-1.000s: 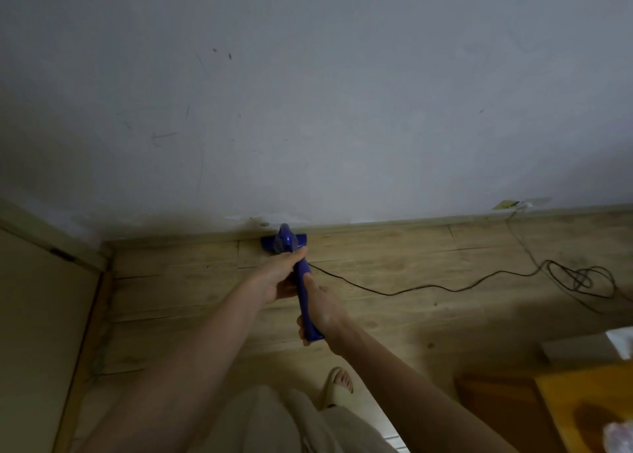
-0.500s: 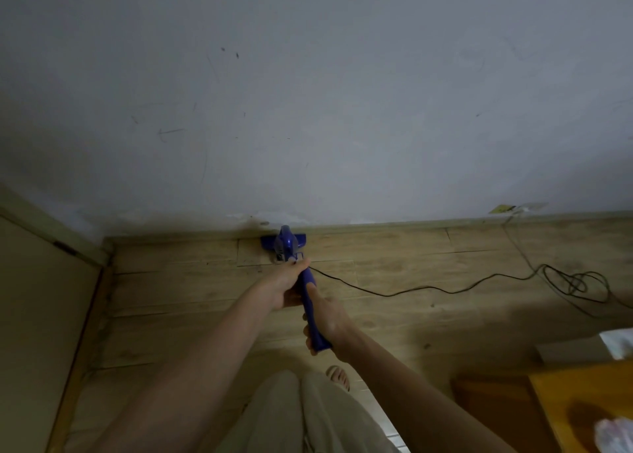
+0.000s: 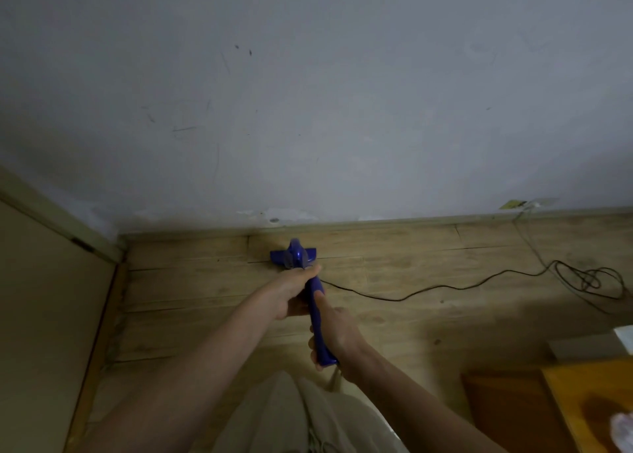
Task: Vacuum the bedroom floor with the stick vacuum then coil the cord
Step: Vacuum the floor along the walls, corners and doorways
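Step in hand: vacuuming the strip of wooden floor [image 3: 394,319] along the wall, judged from the task; the cord was not yet coiled.
Stick vacuum [image 3: 313,301]: blue, held out in front of the person, its floor head [image 3: 294,255] down on the boards just short of the baseboard [image 3: 411,220], near the left corner of the room.
Left hand [image 3: 291,293]: its grip was closed round the upper part of the blue shaft, just behind the head as seen from above.
Right hand [image 3: 337,341]: its grip was wrapped round the handle end, thumb laid along the top of the shaft.
Cord [image 3: 428,289]: black, running from the vacuum across the floor to the right, ending in a loose tangle [image 3: 592,279] near the wall; a second strand rose toward a wall outlet [image 3: 520,204].
Doing it well: the head would best be kept flat on the boards and drawn in straight, overlapping passes parallel to the baseboard, so the edge strip was not missed.
Hands' roles: the right would drive, the left would steer and press lightly.
Watch for: the cord lay close to the right of the head; a pass that way could run over it or pull the tangle tight.
Nearby: an orange-brown table [image 3: 589,404] at lower right, well apart from the head; a door panel [image 3: 44,315] at left.
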Demonstrator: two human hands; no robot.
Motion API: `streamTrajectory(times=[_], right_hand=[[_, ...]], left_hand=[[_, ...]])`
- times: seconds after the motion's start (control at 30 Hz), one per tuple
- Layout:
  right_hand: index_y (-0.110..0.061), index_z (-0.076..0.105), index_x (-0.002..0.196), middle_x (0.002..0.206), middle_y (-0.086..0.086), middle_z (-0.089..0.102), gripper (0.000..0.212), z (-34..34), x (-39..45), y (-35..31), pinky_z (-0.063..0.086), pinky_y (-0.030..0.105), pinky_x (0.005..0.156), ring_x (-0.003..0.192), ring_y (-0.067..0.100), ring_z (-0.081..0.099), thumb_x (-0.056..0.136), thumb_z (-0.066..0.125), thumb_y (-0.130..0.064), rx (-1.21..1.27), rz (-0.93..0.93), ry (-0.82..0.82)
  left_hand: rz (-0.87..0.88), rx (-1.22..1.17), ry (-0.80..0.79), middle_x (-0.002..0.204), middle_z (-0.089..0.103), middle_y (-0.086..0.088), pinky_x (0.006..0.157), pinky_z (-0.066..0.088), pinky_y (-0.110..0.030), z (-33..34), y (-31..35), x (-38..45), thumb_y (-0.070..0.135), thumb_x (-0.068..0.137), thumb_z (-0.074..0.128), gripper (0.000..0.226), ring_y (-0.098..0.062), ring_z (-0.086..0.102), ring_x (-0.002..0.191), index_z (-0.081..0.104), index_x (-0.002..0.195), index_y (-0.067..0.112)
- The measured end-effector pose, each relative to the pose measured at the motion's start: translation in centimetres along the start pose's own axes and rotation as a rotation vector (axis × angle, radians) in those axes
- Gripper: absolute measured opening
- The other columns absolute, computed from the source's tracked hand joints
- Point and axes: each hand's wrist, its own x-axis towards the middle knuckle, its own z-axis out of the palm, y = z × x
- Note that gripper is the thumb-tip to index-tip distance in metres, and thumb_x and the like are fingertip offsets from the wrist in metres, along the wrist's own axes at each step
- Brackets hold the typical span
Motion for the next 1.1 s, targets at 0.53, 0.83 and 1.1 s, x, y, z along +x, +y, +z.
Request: streamTrajectory(times=[0.53, 0.83, 1.1], right_hand=[[-0.009, 0.053, 0.096, 0.069, 0.007, 0.056, 0.048, 0.5, 4.7, -2.6, 0.046, 0.024, 0.048, 0.052, 0.014, 0.052, 0.103, 0.028, -0.049, 0.001, -0.013, -0.008], [-0.008, 0.054, 0.098, 0.068, 0.008, 0.058, 0.050, -0.2, 5.3, -2.7, 0.046, 0.028, 0.053, 0.052, 0.015, 0.054, 0.103, 0.027, -0.050, -0.012, -0.023, -0.020], [-0.007, 0.053, 0.099, 0.068, 0.007, 0.056, 0.049, -0.5, 4.0, -2.0, 0.045, 0.023, 0.043, 0.050, 0.014, 0.052, 0.102, 0.032, -0.052, -0.023, 0.031, -0.045]], left_hand=[[0.074, 0.015, 0.048, 0.097, 0.068, -0.012, 0.072, 0.055, -0.035, -0.5, 3.5, 3.2, 0.046, 0.089, 0.063, 0.042, -0.024, 0.066, 0.085, 0.062, 0.113, 0.011], [0.088, 0.035, 0.028, 0.092, 0.069, -0.011, 0.069, 0.054, -0.033, -0.3, 3.6, 3.5, 0.049, 0.089, 0.061, 0.046, -0.023, 0.066, 0.082, 0.062, 0.112, 0.010], [0.077, 0.021, 0.039, 0.088, 0.066, -0.010, 0.071, 0.054, -0.035, 0.2, 2.5, 2.6, 0.041, 0.093, 0.058, 0.034, -0.023, 0.064, 0.077, 0.059, 0.107, 0.010]])
